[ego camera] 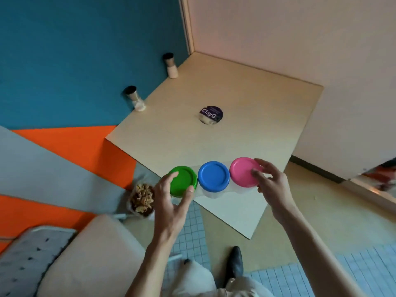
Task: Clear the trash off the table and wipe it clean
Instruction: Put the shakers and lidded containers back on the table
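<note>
Your left hand [171,197] sat spread across the green lid [183,181], your right hand [271,182] splayed on the pink lid [244,172], neither pinching. Best squeeze inward so the blue-lidded tub [213,176] between them lifted off the table [246,99] too.

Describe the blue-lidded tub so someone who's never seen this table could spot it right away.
Start at the pale wooden table and go to its near edge, where three small tubs sit in a row. The blue-lidded tub is the middle one, between the green-lidded tub and the pink-lidded tub. It is the only one no hand touches.
</note>
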Demonstrator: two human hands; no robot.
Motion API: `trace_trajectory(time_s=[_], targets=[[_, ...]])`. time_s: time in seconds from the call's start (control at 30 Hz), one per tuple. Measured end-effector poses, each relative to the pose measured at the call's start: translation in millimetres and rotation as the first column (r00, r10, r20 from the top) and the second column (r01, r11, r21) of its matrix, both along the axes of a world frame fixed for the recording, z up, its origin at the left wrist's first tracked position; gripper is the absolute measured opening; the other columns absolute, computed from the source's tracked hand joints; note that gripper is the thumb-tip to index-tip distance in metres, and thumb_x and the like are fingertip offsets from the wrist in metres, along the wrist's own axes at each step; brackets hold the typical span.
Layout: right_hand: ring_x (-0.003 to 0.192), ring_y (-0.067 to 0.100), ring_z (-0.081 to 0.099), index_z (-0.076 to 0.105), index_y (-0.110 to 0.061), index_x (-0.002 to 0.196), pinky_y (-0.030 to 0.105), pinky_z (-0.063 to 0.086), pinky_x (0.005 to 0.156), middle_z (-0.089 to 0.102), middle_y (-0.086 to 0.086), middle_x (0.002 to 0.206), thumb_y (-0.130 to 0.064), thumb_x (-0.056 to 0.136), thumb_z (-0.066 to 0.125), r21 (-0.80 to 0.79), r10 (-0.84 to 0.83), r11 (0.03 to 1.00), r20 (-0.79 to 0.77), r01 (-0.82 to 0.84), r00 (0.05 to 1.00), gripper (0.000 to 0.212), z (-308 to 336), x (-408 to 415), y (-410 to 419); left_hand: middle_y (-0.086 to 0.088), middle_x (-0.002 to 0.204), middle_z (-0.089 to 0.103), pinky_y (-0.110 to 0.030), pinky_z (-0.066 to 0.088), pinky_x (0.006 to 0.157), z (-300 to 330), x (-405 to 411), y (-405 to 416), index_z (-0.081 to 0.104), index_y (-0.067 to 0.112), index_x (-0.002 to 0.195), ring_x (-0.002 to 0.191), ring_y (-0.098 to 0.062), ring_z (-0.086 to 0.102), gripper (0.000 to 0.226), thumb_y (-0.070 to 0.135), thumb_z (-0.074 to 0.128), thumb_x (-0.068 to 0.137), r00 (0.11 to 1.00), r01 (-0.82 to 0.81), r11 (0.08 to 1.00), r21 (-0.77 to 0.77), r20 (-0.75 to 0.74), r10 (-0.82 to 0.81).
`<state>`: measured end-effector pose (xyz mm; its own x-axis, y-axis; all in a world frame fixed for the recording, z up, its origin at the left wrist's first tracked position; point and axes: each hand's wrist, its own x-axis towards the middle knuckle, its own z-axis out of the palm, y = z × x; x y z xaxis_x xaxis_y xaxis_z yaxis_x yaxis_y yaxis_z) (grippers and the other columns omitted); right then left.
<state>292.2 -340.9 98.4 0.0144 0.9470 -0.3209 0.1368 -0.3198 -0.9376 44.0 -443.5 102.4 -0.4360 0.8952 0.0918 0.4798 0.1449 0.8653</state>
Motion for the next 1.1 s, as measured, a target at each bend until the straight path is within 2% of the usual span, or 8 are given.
trace_trajectory(time_s=[0.07,0.1,0.2,0.3,0.53,0.8,0.9,1.1], targets=[[0.077,0.015,0.06,0.065,-0.029,0.125,0.03,0.048,0.064,0.066,0.0,0.114,-0.02,0.094,0.065,-0.017,-0.081,0.997,-0.016,0.081,0.997,0.032,0.5,26.8,4.3,0.006,0.139,0.047,-0.012,0.036,0.104,3.4,19.8,17.3,0.05,0.026,0.142,0.131,0.003,0.042,0.074,0.058,0.07,0.079,0.996,0.094,0.995,-0.018,0.005,-0.094],[0.076,0.015,0.059,0.066,-0.028,0.125,0.03,0.048,0.063,0.066,0.002,0.113,-0.02,0.094,0.066,-0.024,-0.11,0.994,-0.019,0.11,0.994,0.032,0.9,36.0,5.5,0.008,0.139,0.044,-0.013,0.036,0.105,4.1,26.7,24.1,0.048,0.026,0.143,0.132,0.003,0.041,0.078,0.058,0.073,0.076,0.99,0.138,0.99,-0.023,0.011,-0.138],[0.076,0.016,0.058,0.065,-0.026,0.127,0.03,0.048,0.062,0.067,0.005,0.11,-0.02,0.095,0.065,-0.031,-0.202,0.979,-0.038,0.201,0.979,0.032,3.4,64.3,9.9,0.012,0.143,0.038,-0.034,0.042,0.111,-0.4,45.9,51.3,0.044,0.029,0.147,0.138,-0.007,0.04,0.085,0.056,0.077,0.073,0.967,0.253,0.967,-0.034,0.013,-0.253],[0.082,0.017,0.061,0.063,-0.025,0.13,0.03,0.049,0.064,0.066,0.004,0.114,-0.024,0.095,0.065,-0.021,-0.262,0.965,-0.03,0.261,0.965,0.035,7.4,85.9,15.4,0.011,0.145,0.038,-0.043,0.044,0.11,-3.2,61.0,82.1,0.045,0.031,0.147,0.139,-0.008,0.04,0.085,0.055,0.078,0.072,0.948,0.318,0.948,-0.033,0.009,-0.317],[0.092,0.018,0.065,0.048,-0.035,0.143,0.029,0.051,0.071,0.054,-0.003,0.131,-0.039,0.081,0.079,0.0,-0.221,0.975,0.112,0.222,0.969,0.069,13.9,117.0,38.4,0.006,0.146,0.04,-0.044,0.046,0.108,-8.2,82.3,148.6,0.045,0.032,0.146,0.138,-0.008,0.042,0.085,0.057,0.079,0.072,0.901,0.434,0.901,-0.011,-0.011,-0.434],[0.093,0.011,0.058,0.029,-0.037,0.151,0.032,0.049,0.085,0.035,-0.007,0.128,-0.027,0.074,0.087,0.041,-0.159,0.987,0.282,0.154,0.946,0.097,21.8,117.4,74.2,0.004,0.145,0.039,-0.043,0.044,0.109,-7.3,94.9,200.8,0.045,0.027,0.148,0.139,-0.008,0.04,0.084,0.039,0.086,0.076,0.891,0.454,0.891,0.015,-0.009,-0.454],[0.101,0.019,0.056,0.025,-0.033,0.154,0.034,0.046,0.091,0.036,-0.001,0.134,-0.025,0.073,0.087,0.079,-0.131,0.991,0.385,0.109,0.913,0.102,15.2,118.8,94.3,0.003,0.145,0.038,-0.038,0.043,0.111,-8.6,99.2,212.2,0.045,0.027,0.148,0.139,-0.006,0.039,0.084,0.035,0.087,0.076,0.904,0.428,0.904,0.012,-0.013,-0.428],[0.111,0.019,0.051,0.019,-0.028,0.157,0.03,0.042,0.096,0.036,0.0,0.137,-0.022,0.071,0.089,0.153,-0.017,0.987,0.436,-0.056,0.9,0.112,-1.2,129.1,141.7,0.0,0.145,0.037,-0.007,0.031,0.107,-9.9,113.8,225.4,0.043,0.025,0.15,0.136,0.004,0.036,0.083,0.032,0.084,0.079,0.947,0.316,0.949,-0.007,-0.054,-0.316]])
